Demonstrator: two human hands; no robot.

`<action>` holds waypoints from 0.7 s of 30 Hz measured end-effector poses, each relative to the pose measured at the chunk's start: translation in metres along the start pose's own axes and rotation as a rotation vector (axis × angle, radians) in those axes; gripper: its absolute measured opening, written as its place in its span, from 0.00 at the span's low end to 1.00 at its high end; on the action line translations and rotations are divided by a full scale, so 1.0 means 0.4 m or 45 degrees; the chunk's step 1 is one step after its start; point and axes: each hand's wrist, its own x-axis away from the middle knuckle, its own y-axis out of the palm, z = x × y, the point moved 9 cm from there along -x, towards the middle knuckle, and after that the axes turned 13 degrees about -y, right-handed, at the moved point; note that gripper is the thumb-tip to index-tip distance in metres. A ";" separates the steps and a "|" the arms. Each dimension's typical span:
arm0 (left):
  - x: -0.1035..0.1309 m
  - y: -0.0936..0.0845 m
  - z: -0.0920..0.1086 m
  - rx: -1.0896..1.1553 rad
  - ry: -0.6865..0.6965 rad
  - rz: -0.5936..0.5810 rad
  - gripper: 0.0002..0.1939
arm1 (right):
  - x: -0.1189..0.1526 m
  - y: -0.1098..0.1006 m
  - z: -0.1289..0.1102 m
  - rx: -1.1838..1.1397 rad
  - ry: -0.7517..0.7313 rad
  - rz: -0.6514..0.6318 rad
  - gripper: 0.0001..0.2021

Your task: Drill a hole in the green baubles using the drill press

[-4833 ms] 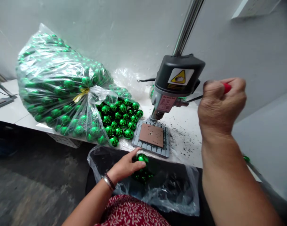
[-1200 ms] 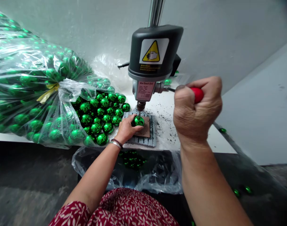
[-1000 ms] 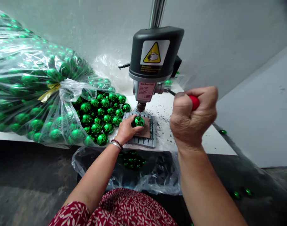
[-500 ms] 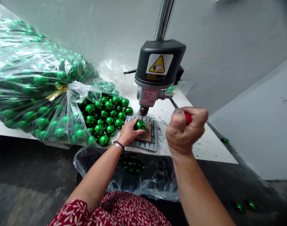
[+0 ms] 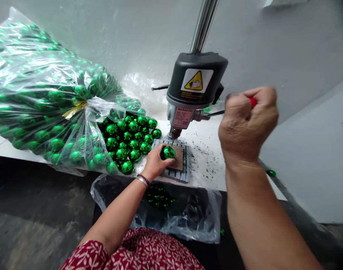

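Between the thumb and fingers of my left hand [image 5: 157, 162] is a shiny green ball ornament [image 5: 169, 152]. It is over a brown board [image 5: 177, 162] on the slotted metal base [image 5: 185, 174] of a bench drill [image 5: 198, 80]. The drill's chuck and thin bit [image 5: 173, 142] point down just above and behind the ball; whether the bit touches it I cannot tell. My right hand [image 5: 246, 125], closed in a fist, grips the red knob [image 5: 253, 102] of the drill's feed lever [image 5: 216, 113], raised to the right.
A clear plastic bag [image 5: 47, 86] full of green balls, tied with yellow ribbon, lies on the left. Loose balls [image 5: 128, 137] spill towards the drill. Dark shavings dot the white table [image 5: 213, 150]. Below its front edge hangs a plastic-lined container [image 5: 211, 217] with green balls inside.
My right hand has swung the feed lever up and to the right. The chuck appears slightly higher above the ball. My left hand keeps hold of the ball, and the view has shifted a little.
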 end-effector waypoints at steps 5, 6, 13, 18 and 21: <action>0.108 -0.020 0.006 -0.205 0.254 -0.076 0.31 | 0.002 0.001 0.004 -0.015 0.047 0.002 0.07; 0.127 -0.039 0.006 -0.245 0.287 -0.054 0.32 | 0.007 0.000 0.006 -0.020 0.052 0.011 0.08; 0.185 -0.237 -0.065 -0.958 -0.113 0.269 0.17 | 0.018 -0.002 0.001 -0.018 -0.023 0.036 0.11; 0.192 -0.234 -0.134 -1.289 -0.346 0.067 0.28 | 0.022 -0.007 -0.006 -0.057 -0.116 0.090 0.13; 0.182 -0.224 -0.154 -1.222 -0.400 0.061 0.31 | 0.023 -0.008 -0.004 -0.046 -0.134 0.084 0.17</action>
